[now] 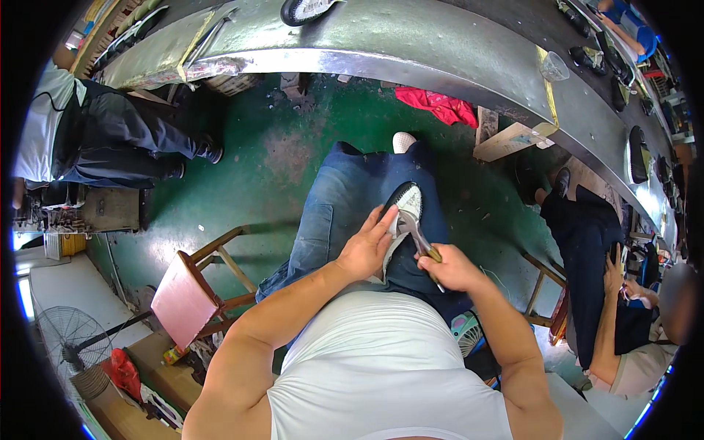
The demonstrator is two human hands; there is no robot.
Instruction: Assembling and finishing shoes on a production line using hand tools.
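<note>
A shoe (411, 198) with a black upper edge and a whitish underside lies bottom up across my thighs, toe pointing away from me. My left hand (366, 248) grips its left side, fingers bent over the edge. In my right hand (453, 268) is a pair of pincers (415, 232), with a metal head and a yellowish handle. The head of the pincers rests at the middle of the shoe's underside, close to my left fingertips. My right fingers wrap round the handle. Whether the jaws bite on anything is too small to tell.
A long metal bench (440, 51) curves across the far side, with another shoe (304, 10) on it. Red cloth (438, 105) lies below. A stool (187, 297) and a fan (70, 345) stand left. One person (110, 139) stands left; another (609, 323) sits right.
</note>
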